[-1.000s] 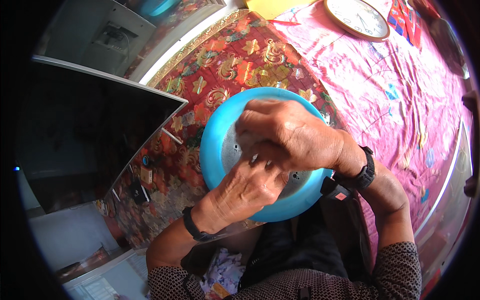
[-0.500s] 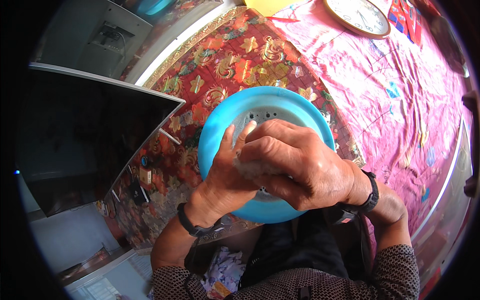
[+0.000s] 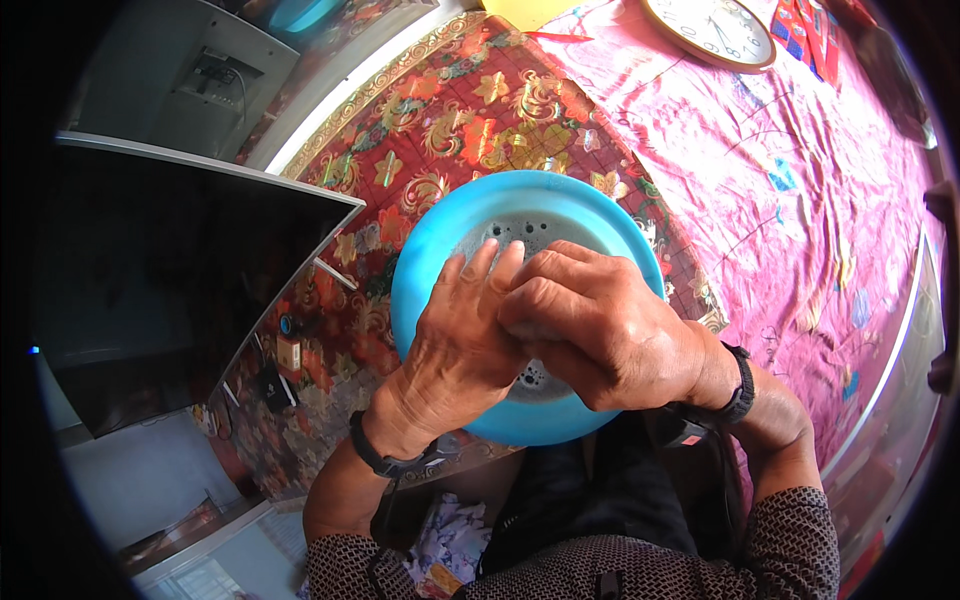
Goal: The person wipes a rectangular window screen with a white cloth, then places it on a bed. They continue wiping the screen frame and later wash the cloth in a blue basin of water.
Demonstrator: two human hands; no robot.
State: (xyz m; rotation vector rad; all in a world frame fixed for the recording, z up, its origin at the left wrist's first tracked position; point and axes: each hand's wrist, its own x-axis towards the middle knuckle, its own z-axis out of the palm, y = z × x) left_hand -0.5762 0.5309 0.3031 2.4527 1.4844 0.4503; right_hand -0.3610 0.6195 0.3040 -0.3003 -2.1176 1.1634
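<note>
A round blue basin holds cloudy, soapy water with bubbles on top. Over it my two hands meet. My left hand is back up, its fingers stretched toward the basin's far side. My right hand is closed, its curled fingers pressed against the left hand's thumb side. What the right hand grips, if anything, is hidden beneath it. A black band circles each wrist.
The basin stands on a red flowered cloth. A dark flat screen is on the left, with a small box near it. To the right spreads a pink cloth bearing a round clock.
The left hand has turned so more of its back and straight fingers show. The right hand has shifted slightly; greyish foam or material seen under it before is now hidden.
</note>
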